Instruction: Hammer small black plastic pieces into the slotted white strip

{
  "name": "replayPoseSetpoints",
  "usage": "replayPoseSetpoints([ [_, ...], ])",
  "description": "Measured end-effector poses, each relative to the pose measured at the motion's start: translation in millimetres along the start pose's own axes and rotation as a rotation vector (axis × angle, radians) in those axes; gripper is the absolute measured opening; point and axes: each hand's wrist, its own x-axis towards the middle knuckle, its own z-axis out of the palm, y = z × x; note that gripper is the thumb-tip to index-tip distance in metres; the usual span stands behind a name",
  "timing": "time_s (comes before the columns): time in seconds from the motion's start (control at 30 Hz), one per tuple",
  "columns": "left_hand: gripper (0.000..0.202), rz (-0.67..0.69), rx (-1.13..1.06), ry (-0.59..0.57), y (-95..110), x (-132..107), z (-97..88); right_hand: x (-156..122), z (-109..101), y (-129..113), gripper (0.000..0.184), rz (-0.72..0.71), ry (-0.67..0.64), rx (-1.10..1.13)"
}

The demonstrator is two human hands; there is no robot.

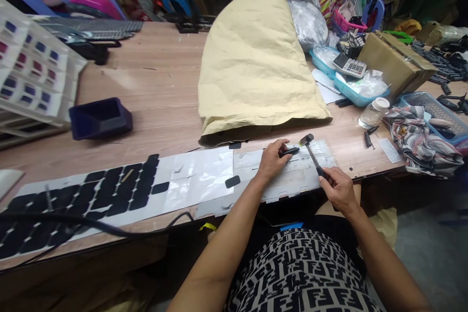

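My right hand (341,190) is closed around the dark grip of a small hammer (313,156). The hammer's head is just beyond the tip of a small black part (291,151), which my left hand (272,160) pinches; its exact kind is unclear. Beneath both lies a grey-white board (252,187) along the table's front edge. Left of my forearm, a black rounded piece (232,182) rests on a white sheet (204,170). More black rounded pieces (137,185) are laid in rows further left on that sheet.
A large yellowish sack (256,68) stands behind my hands. A dark blue bin (100,119) and a white crate (32,68) are on the left. To the right are a clear jar (373,112), a patterned cloth (420,141) and blue baskets (360,95). A black cable (109,228) crosses the front.
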Motion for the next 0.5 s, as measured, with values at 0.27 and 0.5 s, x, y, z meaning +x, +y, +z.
replayPoseSetpoints([
  [0.27, 0.047, 0.024, -0.058, 0.008, -2, 1, 2.2, 2, 7, -6, 0.024, -0.033, -0.06, -0.075],
  [0.5, 0.056, 0.008, -0.056, -0.002, -1, 2, 1.6, 2, 9, -14, 0.024, -0.044, -0.052, 0.0],
])
